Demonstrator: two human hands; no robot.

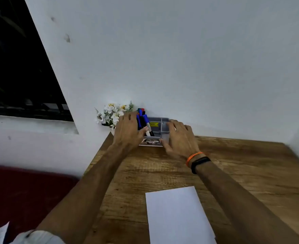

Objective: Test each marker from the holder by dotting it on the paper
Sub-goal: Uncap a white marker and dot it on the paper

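Note:
A grey compartmented holder (158, 121) stands at the far edge of the wooden table against the wall. Several markers (143, 118) with blue, red and dark caps stick up from its left compartment. My left hand (127, 131) grips the holder's left side, fingers over the markers and thumb near a marker's white barrel. My right hand (177, 136) holds the holder's right side, fingers curled over its rim. A blank white sheet of paper (178, 217) lies on the table near me, between my forearms.
A small pot of white artificial flowers (111, 114) stands just left of the holder. The wooden table (242, 164) meets white walls at the back and right. A dark red surface (21, 191) lies left of the table, below a dark window.

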